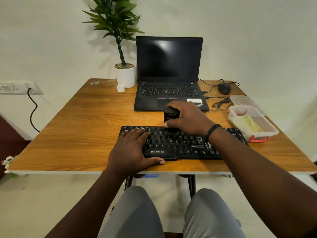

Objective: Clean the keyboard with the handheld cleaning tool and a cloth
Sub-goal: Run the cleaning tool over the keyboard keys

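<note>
Two hands [135,148] [187,117] on one black keyboard [185,145] (Zebronics) — tool [169,115] upright.

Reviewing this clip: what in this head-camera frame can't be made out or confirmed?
Head view only:
- Underside of the cleaning tool: the right hand grips it, so contact with the keyboard is unclear.
- Keyboard's left keys: under the flat left hand; right end behind the forearm.
- Contents of the plastic box: blurred through its wall; the yellow item may be the cloth.
- Laptop screen: dark, state unknown.

Home office – desk [82,127], laptop [169,73], plant [118,23]
</note>
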